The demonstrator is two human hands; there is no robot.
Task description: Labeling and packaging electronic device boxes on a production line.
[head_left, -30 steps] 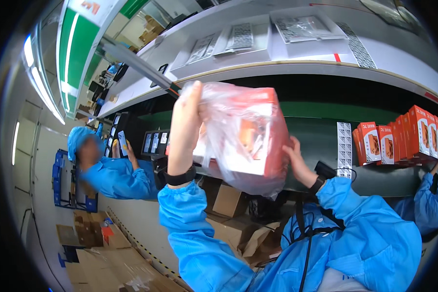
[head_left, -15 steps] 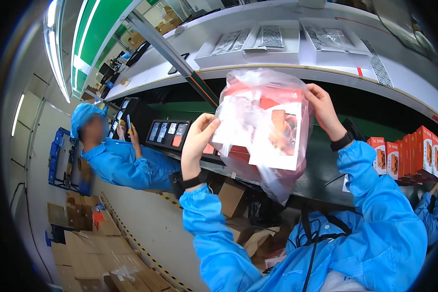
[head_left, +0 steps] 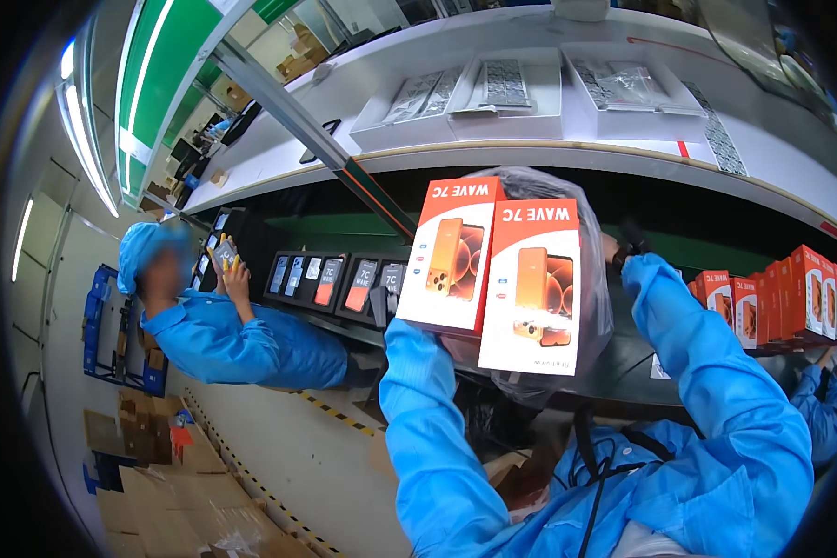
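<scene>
Two red-and-white phone boxes stand side by side before me: a left phone box (head_left: 448,256) and a right phone box (head_left: 530,279), each picturing an orange phone. Crumpled clear plastic bag (head_left: 593,307) shows behind and to the right of them. My left forearm reaches up to the left box; a dark wristband (head_left: 379,305) shows, but the hand is hidden behind the box. Only a sliver of my right hand (head_left: 610,247) is visible at the bag's right edge, its fingers hidden by the bag.
A conveyor belt (head_left: 628,358) carries black phone trays (head_left: 299,279) on the left and rows of red phone boxes (head_left: 781,293) on the right. Above, a white shelf (head_left: 344,102) holds open white cartons. A co-worker in blue (head_left: 242,335) handles a phone-sized item. Flattened cardboard (head_left: 177,502) lies lower left.
The plastic bag, which covered the boxes, is now behind them, leaving their fronts bare. My left hand has gone out of sight behind the left box; my right hand has slipped behind the bag.
</scene>
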